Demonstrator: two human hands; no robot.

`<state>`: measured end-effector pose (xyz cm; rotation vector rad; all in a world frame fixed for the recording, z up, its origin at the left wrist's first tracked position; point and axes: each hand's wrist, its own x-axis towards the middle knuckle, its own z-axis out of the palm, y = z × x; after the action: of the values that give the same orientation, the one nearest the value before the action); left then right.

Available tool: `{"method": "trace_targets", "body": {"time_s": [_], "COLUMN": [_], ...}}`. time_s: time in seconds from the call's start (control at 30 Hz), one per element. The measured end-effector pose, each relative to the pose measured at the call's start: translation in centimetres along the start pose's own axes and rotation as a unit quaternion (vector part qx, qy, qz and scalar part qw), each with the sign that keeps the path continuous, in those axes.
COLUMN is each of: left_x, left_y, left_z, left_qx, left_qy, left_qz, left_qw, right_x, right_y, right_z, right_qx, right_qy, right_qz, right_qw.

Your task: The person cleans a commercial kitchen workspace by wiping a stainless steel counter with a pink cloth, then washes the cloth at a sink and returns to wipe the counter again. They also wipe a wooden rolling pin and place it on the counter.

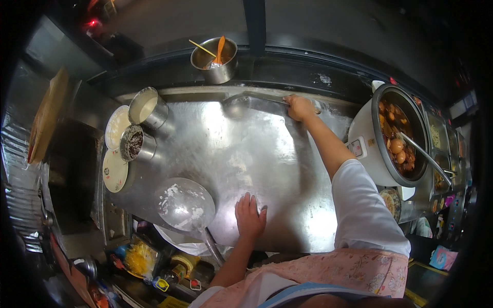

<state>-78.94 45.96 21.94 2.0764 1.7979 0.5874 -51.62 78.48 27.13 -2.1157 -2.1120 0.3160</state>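
My left hand lies palm down on the steel worktop, fingers a little apart and holding nothing. A round metal pan or large ladle with white residue is to its left, its handle pointing towards me. Near the far edge of the worktop, my right hand is closed around the end of a long metal utensil. That utensil stretches left along the edge; glare blurs its exact shape. Beyond the edge, a steel pot holds an orange-handled brush and a thin stick.
At the left stand a steel container of pale liquid, one of dark filling and plates. A large cooker holds eggs in brown broth and a ladle. Food trays lie beyond it.
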Motion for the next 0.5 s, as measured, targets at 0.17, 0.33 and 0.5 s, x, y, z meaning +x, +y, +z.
{"method": "trace_targets", "body": {"time_s": [0.17, 0.33, 0.5], "left_x": [-0.2, -0.2, -0.1], "left_y": [-0.2, -0.9, -1.2], "left_z": [0.0, 0.5, 0.6], "left_qx": [0.0, -0.012, -0.027], "left_qy": [0.008, 0.004, 0.0], "left_qz": [0.012, 0.013, 0.018], "left_qw": [1.0, 1.0, 0.999], "right_x": [-1.3, -0.2, 3.7], "right_y": [-2.2, -5.2, -9.9], "right_z": [-1.4, -1.9, 0.3], "right_qx": [-0.014, 0.032, 0.059], "right_qy": [-0.123, -0.062, -0.052], "right_qz": [-0.144, -0.132, -0.063], "right_qw": [0.982, 0.989, 0.995]}}
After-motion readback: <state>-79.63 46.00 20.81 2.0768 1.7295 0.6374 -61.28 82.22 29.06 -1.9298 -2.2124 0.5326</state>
